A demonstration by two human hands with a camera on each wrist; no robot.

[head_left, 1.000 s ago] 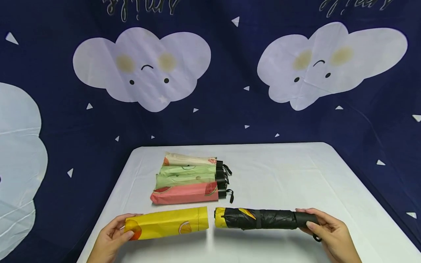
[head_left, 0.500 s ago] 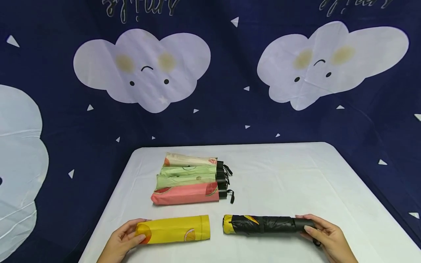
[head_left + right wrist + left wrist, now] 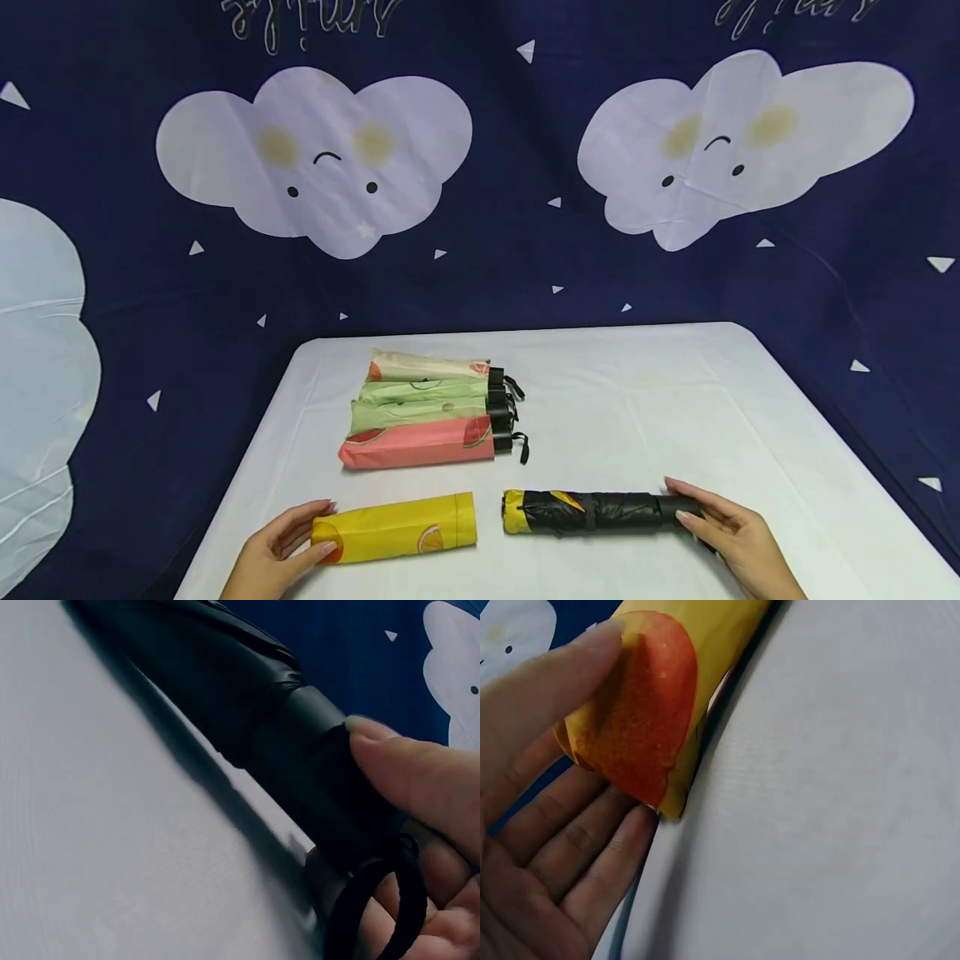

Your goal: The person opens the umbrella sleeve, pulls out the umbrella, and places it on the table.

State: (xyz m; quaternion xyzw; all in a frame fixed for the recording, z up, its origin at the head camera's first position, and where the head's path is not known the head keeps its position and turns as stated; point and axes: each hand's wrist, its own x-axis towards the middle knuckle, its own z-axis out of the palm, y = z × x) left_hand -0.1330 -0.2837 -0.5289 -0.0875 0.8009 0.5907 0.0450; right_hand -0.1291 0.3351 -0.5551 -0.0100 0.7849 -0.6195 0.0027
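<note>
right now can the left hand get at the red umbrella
Probably yes: only white tabletop seems to lie between the left hand and the red umbrella, though the hand would likely have to leave the yellow sleeve it touches.

In the lower left-centre of the head frame, a yellow sleeve point(image 3: 397, 529) with a red-orange fruit print at its left end and an orange slice near its banded right end; lying lengthwise, right end a little higher, left end between thumb and fingers of the left hand point(image 3: 277, 550). Lower right-centre, a folded black umbrella point(image 3: 592, 512), yellow-tipped, nearly level, pointing at the sleeve across a gap; its looped black handle point(image 3: 678, 507) pinched by the right hand point(image 3: 738, 537).
</note>
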